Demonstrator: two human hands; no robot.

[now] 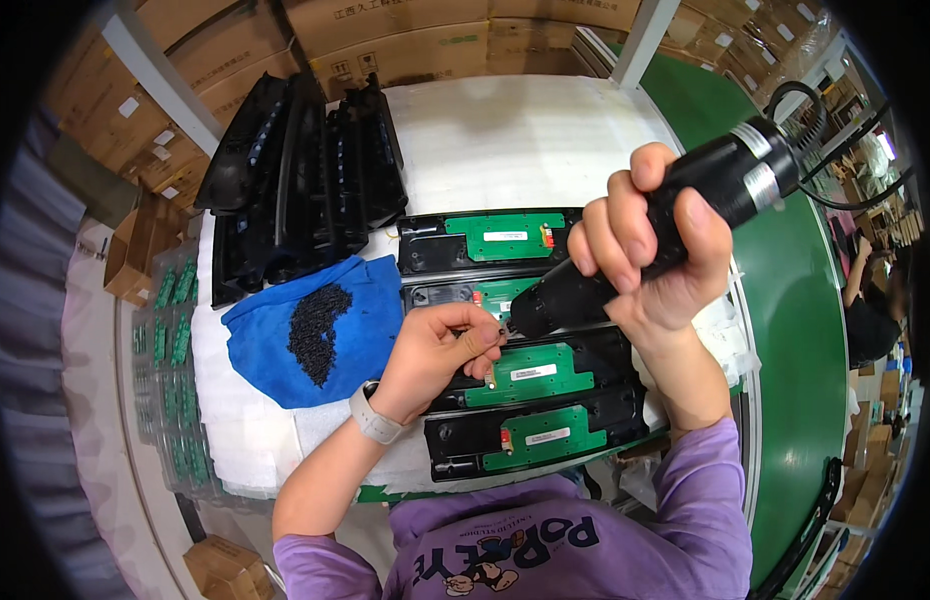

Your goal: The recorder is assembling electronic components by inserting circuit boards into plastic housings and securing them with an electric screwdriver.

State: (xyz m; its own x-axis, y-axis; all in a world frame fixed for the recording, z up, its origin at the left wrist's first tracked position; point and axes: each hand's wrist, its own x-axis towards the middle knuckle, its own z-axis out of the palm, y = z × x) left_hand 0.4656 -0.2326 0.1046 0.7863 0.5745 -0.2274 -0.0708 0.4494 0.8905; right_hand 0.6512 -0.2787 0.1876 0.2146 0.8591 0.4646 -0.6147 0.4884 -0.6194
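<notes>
White padding (525, 140) covers my bench, four black trays with green boards (530, 375) lined up on it. My right hand (650, 255) clenches a black screwdriver (675, 225), tip down beside my left hand (440, 350), whose fingers pinch something too small to identify over the third board. Screws (317, 330) lie heaped on blue cloth (370, 300) nearby.

Lighting: bright, even overhead light on my bench, shadows soft. Fisheye bends straight edges toward a black rim. Centre sharp; edges slightly smeared.
</notes>
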